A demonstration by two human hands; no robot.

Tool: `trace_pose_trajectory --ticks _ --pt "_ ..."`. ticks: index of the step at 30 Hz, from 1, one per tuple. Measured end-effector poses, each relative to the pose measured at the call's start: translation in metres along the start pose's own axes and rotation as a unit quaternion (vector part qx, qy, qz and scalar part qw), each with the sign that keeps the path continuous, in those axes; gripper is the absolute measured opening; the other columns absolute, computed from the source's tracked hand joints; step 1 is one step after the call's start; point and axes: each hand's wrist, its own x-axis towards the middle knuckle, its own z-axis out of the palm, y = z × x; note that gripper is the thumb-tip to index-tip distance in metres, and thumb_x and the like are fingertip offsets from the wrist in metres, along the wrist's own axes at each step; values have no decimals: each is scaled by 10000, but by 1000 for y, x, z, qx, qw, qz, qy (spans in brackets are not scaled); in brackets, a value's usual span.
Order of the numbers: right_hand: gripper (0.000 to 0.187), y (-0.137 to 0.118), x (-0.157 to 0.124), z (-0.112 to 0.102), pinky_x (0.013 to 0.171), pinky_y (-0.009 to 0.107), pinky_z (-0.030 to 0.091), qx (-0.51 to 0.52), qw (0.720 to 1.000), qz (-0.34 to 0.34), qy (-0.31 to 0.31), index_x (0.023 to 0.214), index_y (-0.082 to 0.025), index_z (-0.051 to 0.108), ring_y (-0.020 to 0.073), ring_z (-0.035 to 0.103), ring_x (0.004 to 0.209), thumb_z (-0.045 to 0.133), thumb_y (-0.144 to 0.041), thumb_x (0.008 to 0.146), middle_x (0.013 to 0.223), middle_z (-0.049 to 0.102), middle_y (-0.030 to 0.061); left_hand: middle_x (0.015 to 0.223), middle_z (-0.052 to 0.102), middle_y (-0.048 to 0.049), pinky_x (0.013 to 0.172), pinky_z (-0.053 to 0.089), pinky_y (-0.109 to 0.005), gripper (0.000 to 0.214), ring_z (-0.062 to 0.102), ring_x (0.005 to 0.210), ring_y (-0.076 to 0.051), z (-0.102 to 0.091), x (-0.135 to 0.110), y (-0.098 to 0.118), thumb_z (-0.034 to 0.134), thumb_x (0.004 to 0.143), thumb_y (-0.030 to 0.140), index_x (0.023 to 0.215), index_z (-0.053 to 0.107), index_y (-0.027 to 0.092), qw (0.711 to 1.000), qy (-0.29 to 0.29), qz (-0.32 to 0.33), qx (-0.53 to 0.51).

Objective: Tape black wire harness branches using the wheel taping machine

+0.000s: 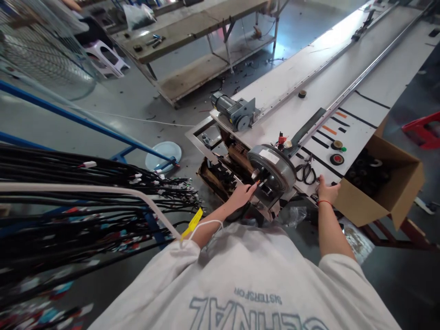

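- Left hand (244,194) is resting by the round grey machine (274,164), fingers partly bent and close together; a small orange-tipped item (258,182) is showing at its fingertips, but I cannot tell whether it is being gripped.
- Right hand (328,191) is lying at the near edge of the long white table (278,101), partly spread, nothing visible in its grasp.
- Round machine is sitting at the table's near end, between the two hands.
- Black-handled scissors (308,174) are lying between machine and right hand.
- Open cardboard box (359,201) is standing just right of that hand, holding dark items.
- Beyond the scissors, a red-centred tape roll (337,159) and black and orange strips are lying on the table.
- A motor (228,109) is sitting at the table's left corner.
- Bundled black cables (103,169) are hanging at left, blurred in places.
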Motion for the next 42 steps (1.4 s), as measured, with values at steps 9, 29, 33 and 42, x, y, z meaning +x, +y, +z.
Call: trace_pose_trajectory --ticks 9,29,33,42 --pt "829 1 2 4 967 530 407 0 1000 8 14 1335 -77 422 408 550 1139 580 -668 775 1232 564 274 583 591 -29 631 390 -269 507 551 598 -166 5 -4 -12 355 976 442 583 538 181 1000 26 4 11" --pt "837 4 3 2 985 499 405 15 1000 -13 12 1360 -53 412 400 533 1169 636 -600 768 1270 550 274 642 496 19 610 396 -230 537 456 614 -121 -2 -36 -71 293 936 599 810 572 158 991 -72 25 -111" --pt "839 6 5 3 990 505 399 17 1000 -15 12 1353 -58 414 398 530 1170 633 -614 763 1267 552 270 688 538 -9 660 423 -255 570 499 674 -147 5 -24 -55 263 929 616 822 582 156 991 -42 6 -123" --pt "805 3 3 3 999 498 401 10 1000 -8 21 1358 -43 419 396 530 1179 633 -571 789 1278 546 271 608 510 4 689 419 -285 460 495 632 -150 10 -4 -21 241 945 489 669 466 199 996 -5 -9 -88"
